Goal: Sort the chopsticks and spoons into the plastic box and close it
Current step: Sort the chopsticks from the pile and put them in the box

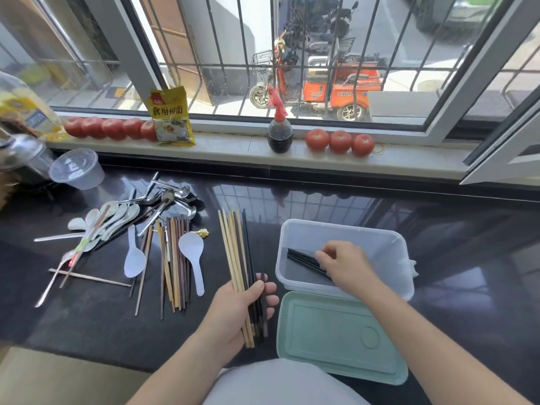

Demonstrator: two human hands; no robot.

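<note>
Right hand (346, 266) reaches inside the plastic box (344, 232), fingers (323, 256) curled, pinching the black chopsticks (304, 260) that lie slanted on the box floor. Left hand (244, 302) just left of the box, fingers wrapped round a mixed bundle of chopsticks (236, 252), pale bamboo and dark ones, tips pointing away from the person. Box is clear, lid off, standing on the dark desk (438, 244). Green lid (339, 337) lies flat on the desk, touching the box's near side. Further left of the box: loose pile of brown chopsticks (174, 258) with two white plastic spoons (191, 249) beside and among them. Beyond that, left again, a heap of white ceramic spoons (112, 214) and metal spoons (172, 197), some overlapping. Clear plastic cup (77, 168) at far left behind the spoons. Behind the box, on the window sill (233, 146): tomatoes (339, 141), dark sauce bottle (280, 133) with red top, yellow packet (172, 118).
</note>
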